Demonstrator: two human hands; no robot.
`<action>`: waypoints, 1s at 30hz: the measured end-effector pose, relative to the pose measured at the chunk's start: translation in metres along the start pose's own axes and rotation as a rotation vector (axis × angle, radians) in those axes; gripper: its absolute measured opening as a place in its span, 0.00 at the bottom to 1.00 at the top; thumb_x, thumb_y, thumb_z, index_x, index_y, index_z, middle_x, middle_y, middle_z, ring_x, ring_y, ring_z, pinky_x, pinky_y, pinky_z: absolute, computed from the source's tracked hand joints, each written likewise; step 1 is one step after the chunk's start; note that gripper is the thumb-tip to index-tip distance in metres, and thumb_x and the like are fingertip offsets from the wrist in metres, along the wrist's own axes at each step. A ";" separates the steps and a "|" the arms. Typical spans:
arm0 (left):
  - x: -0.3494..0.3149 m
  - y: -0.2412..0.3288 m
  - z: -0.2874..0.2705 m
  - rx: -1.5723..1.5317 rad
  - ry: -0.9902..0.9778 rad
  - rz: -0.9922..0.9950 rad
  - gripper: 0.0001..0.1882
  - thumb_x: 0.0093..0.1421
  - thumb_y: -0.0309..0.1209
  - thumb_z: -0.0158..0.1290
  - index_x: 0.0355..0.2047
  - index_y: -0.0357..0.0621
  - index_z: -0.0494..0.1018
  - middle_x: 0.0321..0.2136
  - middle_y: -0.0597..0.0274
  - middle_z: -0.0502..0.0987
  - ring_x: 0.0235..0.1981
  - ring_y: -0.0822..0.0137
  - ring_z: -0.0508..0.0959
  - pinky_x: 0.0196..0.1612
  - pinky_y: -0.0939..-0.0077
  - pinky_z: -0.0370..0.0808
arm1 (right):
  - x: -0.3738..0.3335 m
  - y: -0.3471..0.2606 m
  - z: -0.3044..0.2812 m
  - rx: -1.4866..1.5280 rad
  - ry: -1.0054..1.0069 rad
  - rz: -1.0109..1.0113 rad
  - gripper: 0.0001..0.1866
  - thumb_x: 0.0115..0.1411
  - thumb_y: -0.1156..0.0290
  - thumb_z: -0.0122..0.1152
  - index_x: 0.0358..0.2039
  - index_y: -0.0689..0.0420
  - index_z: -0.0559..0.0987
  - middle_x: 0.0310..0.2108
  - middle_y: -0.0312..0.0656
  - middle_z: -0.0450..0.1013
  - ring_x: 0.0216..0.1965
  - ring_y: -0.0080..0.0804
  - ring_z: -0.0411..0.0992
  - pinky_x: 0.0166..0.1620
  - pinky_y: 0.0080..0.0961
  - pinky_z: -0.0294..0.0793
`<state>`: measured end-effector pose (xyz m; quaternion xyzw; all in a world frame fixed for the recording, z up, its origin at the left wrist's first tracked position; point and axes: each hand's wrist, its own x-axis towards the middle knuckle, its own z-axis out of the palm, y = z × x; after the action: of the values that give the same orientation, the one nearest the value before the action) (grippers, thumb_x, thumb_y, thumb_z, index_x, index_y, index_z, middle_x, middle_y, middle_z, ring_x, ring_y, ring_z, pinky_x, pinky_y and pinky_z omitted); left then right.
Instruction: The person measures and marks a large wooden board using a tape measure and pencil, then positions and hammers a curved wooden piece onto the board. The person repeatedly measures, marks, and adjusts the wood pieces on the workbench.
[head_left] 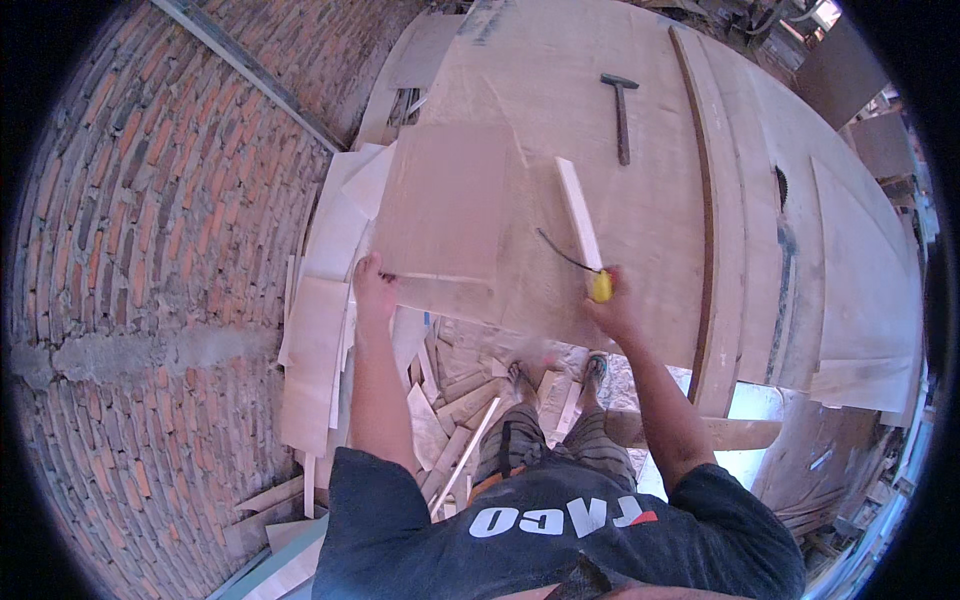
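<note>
My left hand (374, 288) is closed on the near left corner of a rectangular plywood panel (445, 205), at the left part of the worktable. In my right hand (614, 308), at the table's near side, is a small yellow tape measure (602, 287). A thin dark strap (562, 248) trails from it to the left over the table. Just beyond that hand lies a pale wooden strip (577, 210), pointing away from me. Farther off, a hammer (622, 118) rests on the table with its head at the far end.
A long wooden batten (708, 220) runs across the plywood-topped worktable (655, 215). Right of it, a dark saw blade (781, 187) shows through the surface. A brick wall (150, 220) stands at left, with leaning boards (318, 350). Wood offcuts (455, 400) litter the floor around my feet.
</note>
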<state>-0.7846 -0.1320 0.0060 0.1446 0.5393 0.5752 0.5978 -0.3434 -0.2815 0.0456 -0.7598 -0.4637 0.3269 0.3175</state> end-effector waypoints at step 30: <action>-0.008 0.013 -0.055 0.557 0.118 0.225 0.28 0.64 0.45 0.68 0.49 0.28 0.81 0.41 0.56 0.84 0.40 0.68 0.81 0.46 0.70 0.77 | 0.021 -0.178 0.206 -0.184 -0.223 -0.156 0.41 0.50 0.52 0.78 0.64 0.49 0.73 0.55 0.56 0.73 0.52 0.55 0.79 0.51 0.50 0.82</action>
<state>-0.8340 -0.1589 -0.0005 0.3283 0.6907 0.4751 0.4352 -0.5871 -0.1597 0.0608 -0.7065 -0.5816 0.3396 0.2175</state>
